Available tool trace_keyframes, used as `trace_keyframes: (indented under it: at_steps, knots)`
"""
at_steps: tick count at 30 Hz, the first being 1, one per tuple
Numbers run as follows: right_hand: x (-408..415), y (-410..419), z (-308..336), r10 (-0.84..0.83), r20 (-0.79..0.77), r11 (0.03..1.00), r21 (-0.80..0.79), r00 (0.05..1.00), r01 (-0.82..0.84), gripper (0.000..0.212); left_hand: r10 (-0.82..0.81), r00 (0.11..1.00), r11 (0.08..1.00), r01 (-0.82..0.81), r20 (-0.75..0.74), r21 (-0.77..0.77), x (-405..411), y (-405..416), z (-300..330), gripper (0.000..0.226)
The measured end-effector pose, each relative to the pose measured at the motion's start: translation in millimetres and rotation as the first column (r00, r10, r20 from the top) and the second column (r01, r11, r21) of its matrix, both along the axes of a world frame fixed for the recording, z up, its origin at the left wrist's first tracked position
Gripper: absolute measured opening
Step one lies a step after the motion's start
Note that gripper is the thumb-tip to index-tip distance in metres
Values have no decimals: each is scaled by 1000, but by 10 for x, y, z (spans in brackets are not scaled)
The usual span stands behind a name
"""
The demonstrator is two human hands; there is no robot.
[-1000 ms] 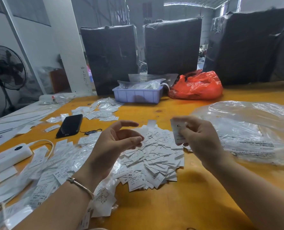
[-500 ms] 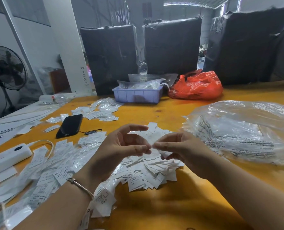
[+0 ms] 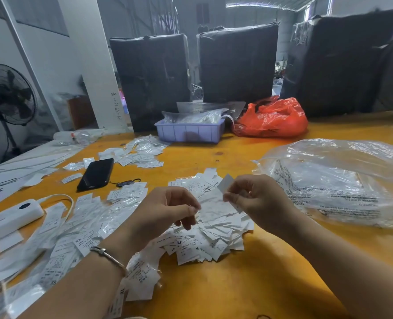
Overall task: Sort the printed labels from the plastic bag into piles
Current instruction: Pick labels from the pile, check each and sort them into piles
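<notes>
I'm looking down on the orange table (image 3: 213,284), with the clear plastic bag (image 3: 333,180) slumped flat at my right, well apart from the work, its printed side up. Centre of the table is the main heap of labels (image 3: 213,226), small white slips lying every which way, some showing S and XS print; a looser spread in clear sleeves (image 3: 59,238) runs off to my left. My right hand (image 3: 257,201) hovers over the heap's far right edge and pinches one label (image 3: 225,183) between thumb and forefinger, the other fingers curled under. That slip is tilted, its long axis running up and away to the left, blank side to me, so I can't read its size. My left hand (image 3: 167,210) hangs just beside it, thumb and fingers loosely curled with tips near each other; I can't tell whether they hold anything. I judge the left hand is the nearer one to take the free end, which points toward it.
</notes>
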State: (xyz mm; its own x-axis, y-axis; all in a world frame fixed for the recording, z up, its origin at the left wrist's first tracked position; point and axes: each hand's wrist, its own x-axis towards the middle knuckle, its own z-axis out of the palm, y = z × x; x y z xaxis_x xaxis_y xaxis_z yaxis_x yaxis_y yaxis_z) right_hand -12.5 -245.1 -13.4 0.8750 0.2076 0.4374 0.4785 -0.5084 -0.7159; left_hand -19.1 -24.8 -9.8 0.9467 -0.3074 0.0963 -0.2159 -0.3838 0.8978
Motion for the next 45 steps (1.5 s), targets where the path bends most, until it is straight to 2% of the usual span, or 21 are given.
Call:
trace_keyframes:
  at_steps: [2,5,7,10,12,16,18,21,23,26,29,32,35,39,43,45]
  knots:
    - [-3,-9,9,14,14,999,-42,1000,-13,16,16,999,1000,-16,40,-4,-4,1,11,7]
    - [-31,29,12,63,47,992,-115,997,-58,13,3,992,999,-9,125,42,-15,-3,0,37]
    - [-49,56,18,88,66,990,-117,994,-80,12,-40,982,997,26,182,76,-45,-44,4,32]
    - [-80,51,57,122,10,992,-14,992,-122,25,-52,972,999,51,231,12,-55,-66,17,21]
    - [-94,27,72,143,-43,989,53,989,-141,28,-50,971,998,57,233,-22,-51,-52,25,18]
    - [-75,20,74,173,-82,963,222,981,-151,14,-74,982,996,82,175,-36,-54,-46,29,20]
    - [-85,28,74,175,-79,968,196,981,-157,14,-76,983,997,77,170,5,-53,-63,11,25]
    - [-101,30,81,168,-77,984,75,983,-162,11,-99,976,995,95,193,30,-56,-89,-12,29]
    - [-84,6,110,144,-69,984,115,987,-136,6,-90,978,995,95,186,-16,-54,-94,-18,28]
    - [-69,-55,192,52,-40,936,350,998,-35,33,-61,982,992,79,180,-97,-47,-77,-10,23]
    - [-81,-110,234,101,-12,822,564,995,-77,56,-46,979,988,74,200,-134,-54,-63,0,20]
    - [-148,-93,265,131,50,786,604,990,-134,76,-43,976,985,77,213,-154,-59,-55,3,22]
    - [-222,-39,296,109,126,808,566,986,-162,82,-45,975,983,82,217,-165,-62,-54,3,24]
    - [-303,41,311,37,201,859,494,979,-134,68,-48,976,983,84,213,-162,-67,-63,-1,21]
    - [-318,88,299,64,219,870,465,974,-162,37,-51,979,979,88,198,-184,-74,-72,3,20]
    - [-305,102,278,86,204,855,487,975,-177,28,-46,980,977,84,192,-194,-75,-73,3,18]
